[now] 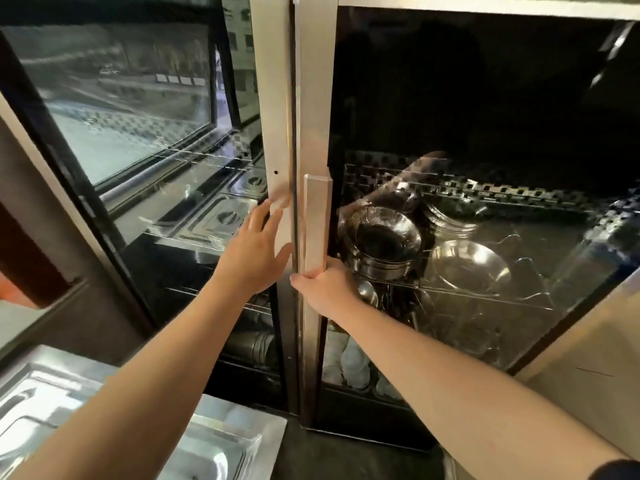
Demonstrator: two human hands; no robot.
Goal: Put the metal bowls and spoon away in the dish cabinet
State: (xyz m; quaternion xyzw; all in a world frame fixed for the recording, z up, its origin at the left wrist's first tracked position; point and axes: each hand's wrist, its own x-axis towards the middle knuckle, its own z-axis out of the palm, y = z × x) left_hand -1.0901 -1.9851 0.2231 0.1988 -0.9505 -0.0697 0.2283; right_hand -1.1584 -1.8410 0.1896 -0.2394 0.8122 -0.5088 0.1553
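The dish cabinet (313,98) has two glass doors in steel frames. My right hand (325,287) grips the lower end of the vertical handle (316,223) on the right door. My left hand (258,249) is flat with fingers spread against the left door's frame (273,109). Behind the right glass, a stack of metal bowls (381,244) sits on a wire shelf, with a single metal bowl (471,266) to its right. A spoon is not clearly visible.
Steel lidded trays (221,216) lie behind the left glass. Cups or white dishes (349,365) fill the lower shelf. A steel tray (214,441) lies at the bottom left. A beige panel (595,358) stands at the right.
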